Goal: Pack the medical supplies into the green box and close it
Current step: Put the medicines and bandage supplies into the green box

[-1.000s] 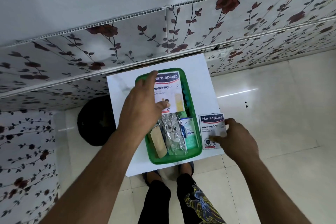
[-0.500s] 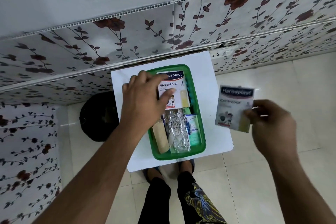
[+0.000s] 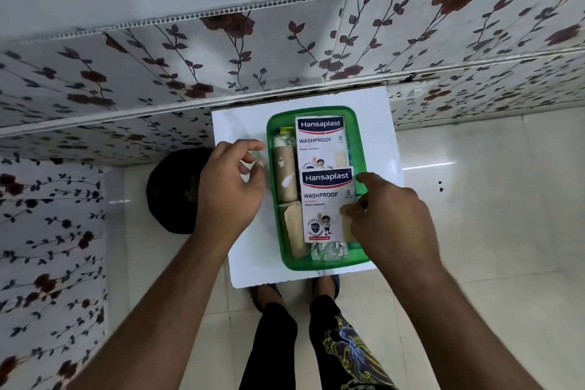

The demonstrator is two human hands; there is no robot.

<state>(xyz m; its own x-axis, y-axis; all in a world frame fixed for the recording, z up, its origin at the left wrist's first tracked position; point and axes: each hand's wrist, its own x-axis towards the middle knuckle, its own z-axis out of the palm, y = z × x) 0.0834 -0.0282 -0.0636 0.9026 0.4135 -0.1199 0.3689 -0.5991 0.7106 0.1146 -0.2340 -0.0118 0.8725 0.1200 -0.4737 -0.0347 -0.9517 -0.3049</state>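
Two Hansaplast packets lie in the green box (image 3: 272,187): far packet (image 3: 319,142) flat; near packet (image 3: 323,199) pinched by the right hand (image 3: 384,218) (thumb on its edge); left hand (image 3: 229,187) loose, holding nothing.

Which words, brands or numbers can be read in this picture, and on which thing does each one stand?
"Hansaplast", "WASHPROOF", "8", "Water resistant": far plaster packet in the green box.
"Hansaplast", "WASHPROOF", "8", "Water resistant": near plaster packet, held by the right hand.
Badge and red strip at the near packet's bottom: too small to read.
Other supplies: nothing readable.
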